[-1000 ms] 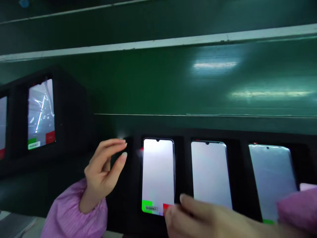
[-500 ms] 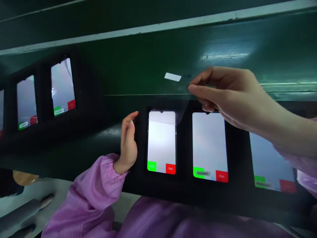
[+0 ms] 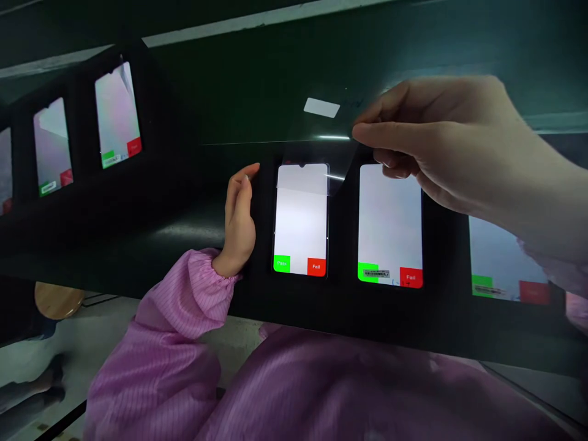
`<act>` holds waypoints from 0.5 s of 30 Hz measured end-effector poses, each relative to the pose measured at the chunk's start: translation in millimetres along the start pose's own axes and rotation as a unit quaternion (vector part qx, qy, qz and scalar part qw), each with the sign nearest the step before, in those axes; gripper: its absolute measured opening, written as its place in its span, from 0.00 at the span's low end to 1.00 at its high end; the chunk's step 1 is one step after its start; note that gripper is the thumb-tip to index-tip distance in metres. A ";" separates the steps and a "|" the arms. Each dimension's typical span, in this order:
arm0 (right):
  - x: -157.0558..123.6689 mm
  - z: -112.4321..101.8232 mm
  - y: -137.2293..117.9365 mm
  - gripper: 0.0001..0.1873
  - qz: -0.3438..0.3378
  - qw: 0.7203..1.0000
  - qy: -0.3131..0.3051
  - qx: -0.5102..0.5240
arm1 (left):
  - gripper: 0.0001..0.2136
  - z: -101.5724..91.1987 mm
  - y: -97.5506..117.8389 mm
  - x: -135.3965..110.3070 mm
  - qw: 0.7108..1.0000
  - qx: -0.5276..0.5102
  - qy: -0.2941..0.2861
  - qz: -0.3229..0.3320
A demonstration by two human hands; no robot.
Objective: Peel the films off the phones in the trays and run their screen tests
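Two hands: the right hand is pinched shut on the edge of a clear film. The left hand is a little open, holds nothing, and stands just beside a lit phone.

Clear film: it lies on the top of the lit phone and lifts up and away. Its long side runs up and down, tilted back toward the green wall. A white tab sits near its top. Its edges are hard to see.

Hidden bits: the right hand covers the top corner of the next phone. The right hand and a pink sleeve cut off a third phone. The right hand is a bit blurry.
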State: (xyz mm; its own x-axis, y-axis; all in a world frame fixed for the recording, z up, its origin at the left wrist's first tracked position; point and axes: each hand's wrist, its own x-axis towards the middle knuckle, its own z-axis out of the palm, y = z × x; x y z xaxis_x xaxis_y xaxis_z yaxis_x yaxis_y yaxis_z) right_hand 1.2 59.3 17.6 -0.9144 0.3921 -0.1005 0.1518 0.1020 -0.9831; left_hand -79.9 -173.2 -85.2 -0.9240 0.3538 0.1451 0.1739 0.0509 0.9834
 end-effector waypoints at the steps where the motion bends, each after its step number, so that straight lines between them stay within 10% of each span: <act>1: -0.9 0.2 0.3 0.11 0.001 1.000 0.002 -0.002 | 0.15 0.0 -0.5 0.5 1.000 0.003 -0.002 0.002; 15: -6.6 9.5 2.3 0.09 -0.024 0.999 -0.005 -0.031 | 0.36 -25.6 -3.1 6.0 0.975 0.039 -0.204 0.084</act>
State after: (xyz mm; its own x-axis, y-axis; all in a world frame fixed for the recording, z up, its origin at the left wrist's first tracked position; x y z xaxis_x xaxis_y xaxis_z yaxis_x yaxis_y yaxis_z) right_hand 4.1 48.2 14.5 -0.9250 0.3759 -0.0559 0.1306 0.1761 -0.9757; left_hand -94.7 -195.2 -84.6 -0.6707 0.7043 0.2326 0.3517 0.0259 0.9358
